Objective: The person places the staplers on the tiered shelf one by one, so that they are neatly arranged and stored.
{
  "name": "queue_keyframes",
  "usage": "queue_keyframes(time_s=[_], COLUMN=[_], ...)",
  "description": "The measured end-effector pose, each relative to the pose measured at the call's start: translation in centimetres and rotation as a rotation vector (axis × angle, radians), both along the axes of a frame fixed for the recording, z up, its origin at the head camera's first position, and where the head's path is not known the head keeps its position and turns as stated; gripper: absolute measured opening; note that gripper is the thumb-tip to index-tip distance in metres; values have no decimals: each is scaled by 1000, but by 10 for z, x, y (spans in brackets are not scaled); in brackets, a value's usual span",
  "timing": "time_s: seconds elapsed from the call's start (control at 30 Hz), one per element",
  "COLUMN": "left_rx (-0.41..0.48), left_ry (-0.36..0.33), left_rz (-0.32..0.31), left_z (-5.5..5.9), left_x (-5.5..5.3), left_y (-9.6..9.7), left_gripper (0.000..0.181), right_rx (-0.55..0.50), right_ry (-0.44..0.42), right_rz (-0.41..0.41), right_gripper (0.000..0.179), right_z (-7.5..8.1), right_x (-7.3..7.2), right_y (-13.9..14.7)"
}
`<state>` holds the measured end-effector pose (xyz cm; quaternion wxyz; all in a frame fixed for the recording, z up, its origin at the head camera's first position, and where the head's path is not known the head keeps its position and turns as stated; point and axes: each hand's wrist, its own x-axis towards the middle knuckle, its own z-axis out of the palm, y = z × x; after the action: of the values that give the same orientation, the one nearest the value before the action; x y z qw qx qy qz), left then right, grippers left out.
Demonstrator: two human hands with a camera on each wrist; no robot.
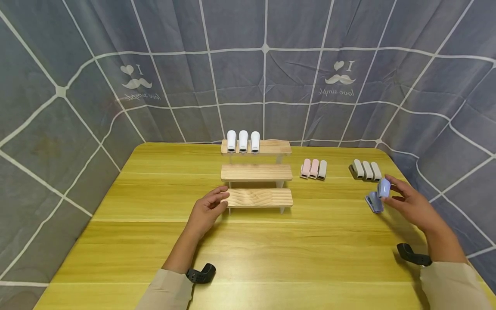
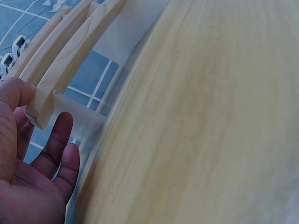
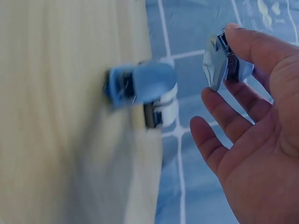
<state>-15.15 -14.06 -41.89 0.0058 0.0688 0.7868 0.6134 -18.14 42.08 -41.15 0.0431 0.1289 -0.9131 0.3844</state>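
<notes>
My right hand (image 1: 412,204) pinches a small blue-violet stapler (image 1: 384,188) between thumb and fingers, raised off the table. In the right wrist view, that stapler's dark metal inside shows between the fingertips. A second blue-violet stapler (image 1: 374,202) lies on the table just below; it looks blurred in the right wrist view. My left hand (image 1: 205,211) pinches the left end of the lowest step (image 1: 259,198) of a three-tier wooden stand. The left wrist view shows the thumb at that step's end, the other fingers spread below. Three white staplers (image 1: 243,141) stand on the top step.
Two pink staplers and a pale grey one (image 1: 322,170) sit together right of the stand. Three more pale grey staplers (image 1: 367,170) form a row behind my right hand. The wooden table (image 1: 294,258) ends at a grey checked curtain (image 1: 240,77).
</notes>
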Motion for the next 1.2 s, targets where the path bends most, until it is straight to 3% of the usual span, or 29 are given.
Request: queue_keyframes(time_s=[0.27,0.67,1.2], left_rx=[5,18,16], left_ry=[8,2,4], left_rz=[2,1,2], left_z=[0,-3,-2], left_x=[0,-1,-2], left_y=[0,0,0], left_gripper=[30,30,30], right_rx=[10,-105,-202], right_ry=[7,-66,-72], right_rz=[39,81,142], right_gripper=[73,73,72], right_z=[18,39,67], right_x=[-10,-25,-47], right_y=[-31,-83,-145])
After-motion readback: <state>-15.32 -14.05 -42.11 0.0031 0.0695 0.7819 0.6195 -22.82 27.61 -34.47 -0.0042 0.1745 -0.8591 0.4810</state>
